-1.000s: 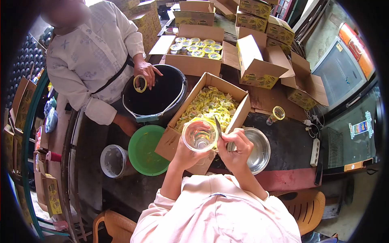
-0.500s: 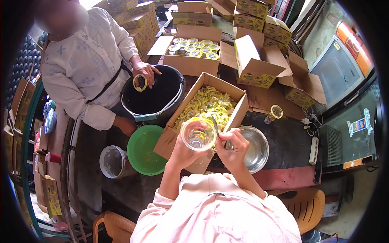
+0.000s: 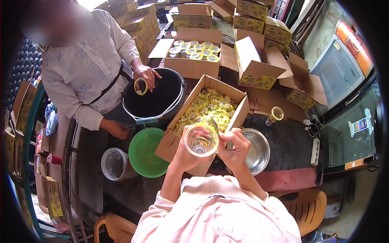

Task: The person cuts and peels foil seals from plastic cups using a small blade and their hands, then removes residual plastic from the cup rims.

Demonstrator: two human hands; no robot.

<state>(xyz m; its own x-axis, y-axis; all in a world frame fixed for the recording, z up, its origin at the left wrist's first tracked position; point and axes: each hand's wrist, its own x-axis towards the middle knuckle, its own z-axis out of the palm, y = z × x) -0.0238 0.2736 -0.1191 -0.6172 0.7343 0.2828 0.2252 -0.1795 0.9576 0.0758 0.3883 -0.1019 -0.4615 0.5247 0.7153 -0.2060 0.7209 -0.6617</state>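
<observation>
My left hand [image 3: 181,156] is wrapped round a clear plastic cup [image 3: 201,140], its open mouth facing up toward me. Closed beside the cup's rim, my right hand [image 3: 236,149] grips a small knife [image 3: 214,124]; the blade points away from me along the cup's right side. Whether the edge touches the cup, I cannot tell. Just beyond both hands, an open cardboard box [image 3: 242,113] holds a heap of yellow and clear plastic scraps [image 3: 208,106]. A shiny metal bowl [image 3: 262,156] stands to the right of my right hand.
A green basin [image 3: 144,162], a grey bucket [image 3: 113,164] and a large black bucket [image 3: 172,106] stand left. Over the black bucket, a co-worker's hand [image 3: 146,76] holds a yellow-rimmed cup [image 3: 141,86]. Another cup [image 3: 275,115] stands right. A carton [image 3: 190,68] of lidded cups lies behind.
The cup in my left hand has tipped slightly, and the knife lies close along its rim. The co-worker's lower hand has shifted a little; the view has moved slightly.
</observation>
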